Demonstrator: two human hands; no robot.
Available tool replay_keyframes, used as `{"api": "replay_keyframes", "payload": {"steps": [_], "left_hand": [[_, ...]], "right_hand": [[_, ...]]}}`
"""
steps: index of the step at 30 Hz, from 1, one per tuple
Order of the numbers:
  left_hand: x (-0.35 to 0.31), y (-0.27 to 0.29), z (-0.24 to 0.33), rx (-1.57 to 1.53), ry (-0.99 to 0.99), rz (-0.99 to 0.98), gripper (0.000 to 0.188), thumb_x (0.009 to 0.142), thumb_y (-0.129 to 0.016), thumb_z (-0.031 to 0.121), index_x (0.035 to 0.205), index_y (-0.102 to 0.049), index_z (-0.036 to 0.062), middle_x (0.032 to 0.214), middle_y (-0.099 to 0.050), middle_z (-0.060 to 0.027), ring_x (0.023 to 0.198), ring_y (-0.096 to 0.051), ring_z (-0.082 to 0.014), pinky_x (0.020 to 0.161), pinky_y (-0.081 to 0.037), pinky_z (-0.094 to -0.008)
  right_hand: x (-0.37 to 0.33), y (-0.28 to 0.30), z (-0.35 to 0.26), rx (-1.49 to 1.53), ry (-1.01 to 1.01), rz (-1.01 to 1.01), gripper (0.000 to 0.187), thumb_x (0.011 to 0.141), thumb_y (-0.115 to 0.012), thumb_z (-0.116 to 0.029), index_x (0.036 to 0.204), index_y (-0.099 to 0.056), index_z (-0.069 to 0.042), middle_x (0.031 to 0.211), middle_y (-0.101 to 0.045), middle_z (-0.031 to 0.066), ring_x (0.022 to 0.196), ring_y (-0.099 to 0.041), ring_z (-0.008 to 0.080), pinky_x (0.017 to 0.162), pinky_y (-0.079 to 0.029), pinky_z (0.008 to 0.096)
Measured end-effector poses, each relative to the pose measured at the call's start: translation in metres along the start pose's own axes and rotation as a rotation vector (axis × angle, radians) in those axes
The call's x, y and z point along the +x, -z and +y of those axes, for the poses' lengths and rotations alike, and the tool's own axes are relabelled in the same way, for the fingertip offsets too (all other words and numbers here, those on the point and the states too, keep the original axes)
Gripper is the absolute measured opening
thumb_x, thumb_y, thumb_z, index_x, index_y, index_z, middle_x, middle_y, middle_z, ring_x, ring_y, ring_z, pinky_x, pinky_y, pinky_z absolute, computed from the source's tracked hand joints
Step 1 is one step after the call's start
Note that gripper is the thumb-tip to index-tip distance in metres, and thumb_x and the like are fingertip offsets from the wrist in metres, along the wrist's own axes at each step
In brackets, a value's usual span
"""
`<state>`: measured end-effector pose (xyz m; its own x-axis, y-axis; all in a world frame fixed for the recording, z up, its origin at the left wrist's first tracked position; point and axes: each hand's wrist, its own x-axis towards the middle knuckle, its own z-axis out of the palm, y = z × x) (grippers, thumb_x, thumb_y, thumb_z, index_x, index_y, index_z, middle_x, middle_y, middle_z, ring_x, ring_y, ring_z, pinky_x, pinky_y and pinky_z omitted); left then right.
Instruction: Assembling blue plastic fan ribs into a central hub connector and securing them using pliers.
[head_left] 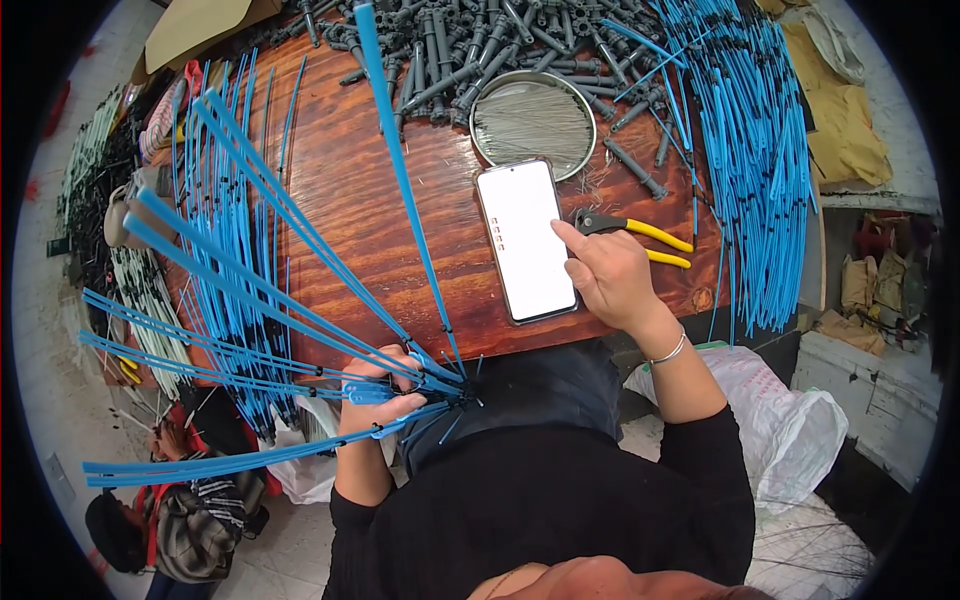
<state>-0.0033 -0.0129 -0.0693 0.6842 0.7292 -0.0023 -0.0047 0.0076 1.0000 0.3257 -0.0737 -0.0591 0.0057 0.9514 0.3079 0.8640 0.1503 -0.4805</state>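
My left hand [385, 388] is closed around a bundle of blue rods [437, 376] near the table's front edge. The rods fan out to the left and upward, with small black fittings along them and dark ends gathered just right of my fist. My right hand [612, 275] holds nothing; its index finger is stretched out onto the lit white screen of a phone [528, 245], the thumb is apart, and the other fingers are bent. The phone lies face up on the table. Beside that hand lie pliers [645, 240] with yellow handles.
On the brown wooden table [340, 130] sits a round tin [535, 125] of thin wires, below a heap of grey plastic parts [440, 50]. Blue rods pile at right [755, 170] and left [225, 230]. Another person [195, 510] is at lower left. White plastic bags [790, 440] lie at right.
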Motion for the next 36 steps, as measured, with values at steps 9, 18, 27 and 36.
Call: {"api": "replay_keyframes", "payload": {"steps": [9,18,27,36], "left_hand": [[0.001,0.001,0.000,0.014,0.048,-0.004,0.039,0.060,-0.078,0.020,0.089,-0.065,-0.0021,0.075,-0.062,-0.0113,0.067,-0.057,-0.0207,0.062,-0.043,-0.0323],[0.003,0.001,0.001,0.057,0.012,-0.003,0.038,0.058,-0.079,0.021,0.085,-0.065,-0.0021,0.074,-0.063,-0.0108,0.065,-0.057,-0.0198,0.062,-0.042,-0.0314],[0.009,-0.008,0.003,0.005,-0.053,0.042,0.032,0.059,-0.078,0.016,0.083,-0.064,0.0000,0.057,-0.050,-0.0022,0.054,-0.046,-0.0148,0.049,-0.034,-0.0299],[0.011,-0.005,0.007,0.022,-0.040,0.032,0.030,0.058,-0.078,0.010,0.084,-0.065,0.0003,0.058,-0.050,-0.0029,0.054,-0.047,-0.0119,0.049,-0.035,-0.0263]], "right_hand": [[-0.001,0.004,0.001,0.028,0.065,0.001,0.029,0.081,-0.058,-0.024,0.105,-0.063,-0.008,0.057,-0.048,0.0036,0.053,-0.049,0.0215,0.054,-0.035,0.0346],[0.000,0.003,0.000,-0.036,0.019,-0.003,0.027,0.079,-0.059,-0.023,0.101,-0.064,-0.008,0.057,-0.047,0.0034,0.052,-0.047,0.0212,0.053,-0.034,0.0343],[-0.001,0.002,0.001,-0.033,0.017,0.000,0.027,0.079,-0.059,-0.023,0.102,-0.064,-0.008,0.056,-0.046,0.0034,0.051,-0.047,0.0207,0.053,-0.034,0.0340],[0.015,0.018,-0.010,0.002,-0.005,0.053,0.026,0.081,-0.054,-0.015,0.102,-0.064,-0.003,0.058,-0.049,0.0072,0.052,-0.047,0.0223,0.053,-0.035,0.0345]]}}
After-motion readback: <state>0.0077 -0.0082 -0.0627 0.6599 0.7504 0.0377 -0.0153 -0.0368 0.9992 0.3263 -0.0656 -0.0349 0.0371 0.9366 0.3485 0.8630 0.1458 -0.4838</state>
